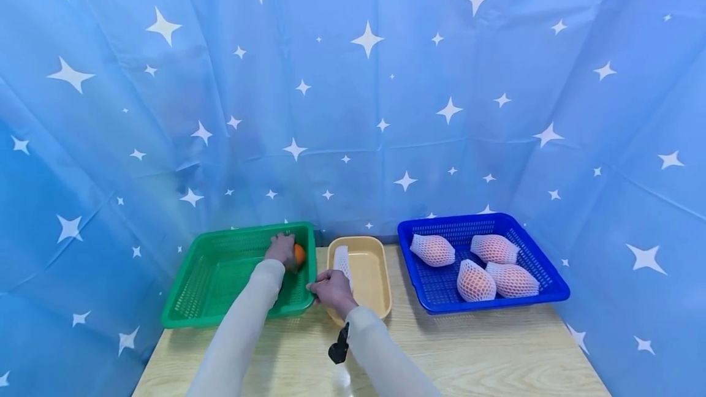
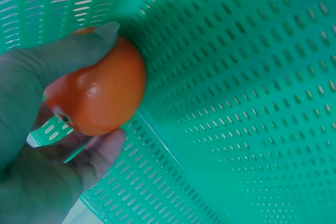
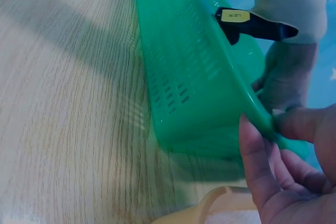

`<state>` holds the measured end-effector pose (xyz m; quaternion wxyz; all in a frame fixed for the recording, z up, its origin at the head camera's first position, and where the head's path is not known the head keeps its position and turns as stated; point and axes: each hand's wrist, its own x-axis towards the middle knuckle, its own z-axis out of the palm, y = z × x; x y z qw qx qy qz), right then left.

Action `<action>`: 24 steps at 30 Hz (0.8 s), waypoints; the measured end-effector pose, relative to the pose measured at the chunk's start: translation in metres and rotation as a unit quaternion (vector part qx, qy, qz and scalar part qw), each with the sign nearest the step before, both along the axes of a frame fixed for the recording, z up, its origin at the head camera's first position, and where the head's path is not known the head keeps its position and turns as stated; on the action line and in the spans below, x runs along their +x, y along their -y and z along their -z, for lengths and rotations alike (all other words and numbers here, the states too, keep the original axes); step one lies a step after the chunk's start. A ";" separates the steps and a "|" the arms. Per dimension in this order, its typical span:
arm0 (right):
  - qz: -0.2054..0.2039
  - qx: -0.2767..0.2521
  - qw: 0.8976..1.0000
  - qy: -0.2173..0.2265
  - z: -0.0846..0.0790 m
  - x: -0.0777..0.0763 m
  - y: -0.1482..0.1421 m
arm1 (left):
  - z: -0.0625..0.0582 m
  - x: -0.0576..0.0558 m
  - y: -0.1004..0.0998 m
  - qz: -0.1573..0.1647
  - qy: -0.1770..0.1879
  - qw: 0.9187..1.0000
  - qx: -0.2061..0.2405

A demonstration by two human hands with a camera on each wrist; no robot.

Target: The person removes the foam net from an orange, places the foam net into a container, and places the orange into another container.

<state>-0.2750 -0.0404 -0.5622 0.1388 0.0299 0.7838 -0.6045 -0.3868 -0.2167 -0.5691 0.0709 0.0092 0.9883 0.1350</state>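
In the left wrist view my left hand (image 2: 47, 108) holds an orange (image 2: 113, 90), its thumb across the top and the fingers beneath. The fruit is close to the wall and floor of the green basket (image 2: 241, 129). From the head view, the left hand (image 1: 282, 250) reaches into the right end of that basket and partly covers the orange (image 1: 299, 255). My right hand (image 3: 294, 166) pinches the basket's rim, with the thumb over the edge and fingers on the outer side. Beneath it, a white foam net sleeve (image 1: 342, 258) lies in the tan tray (image 1: 376, 262).
On the right stands a blue basket (image 1: 410, 283) with several fruits (image 1: 477, 282) in white foam nets. All the containers stand on a wood-grain table (image 1: 469, 354). A blue curtain (image 1: 331, 115) with white stars hangs behind and at both sides.
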 end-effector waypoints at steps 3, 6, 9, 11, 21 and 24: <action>-0.002 0.007 1.000 0.001 0.001 -0.001 0.000 | 0.002 -0.001 0.000 0.004 -0.009 1.000 -0.006; -0.002 0.009 1.000 -0.001 0.000 -0.001 -0.002 | 0.001 -0.003 -0.001 0.006 -0.008 1.000 0.010; 0.000 0.002 1.000 -0.002 0.000 0.000 0.000 | -0.005 0.000 0.002 0.004 0.001 1.000 0.029; -0.002 0.001 1.000 -0.001 -0.001 0.000 -0.001 | -0.009 0.001 0.002 0.005 0.009 0.999 0.037; -0.015 0.003 1.000 -0.006 -0.005 0.001 -0.004 | -0.038 0.013 0.006 -0.003 0.040 0.998 0.047; -0.014 -0.005 1.000 -0.009 -0.004 0.003 -0.005 | -0.046 0.018 0.005 -0.014 0.053 0.997 0.056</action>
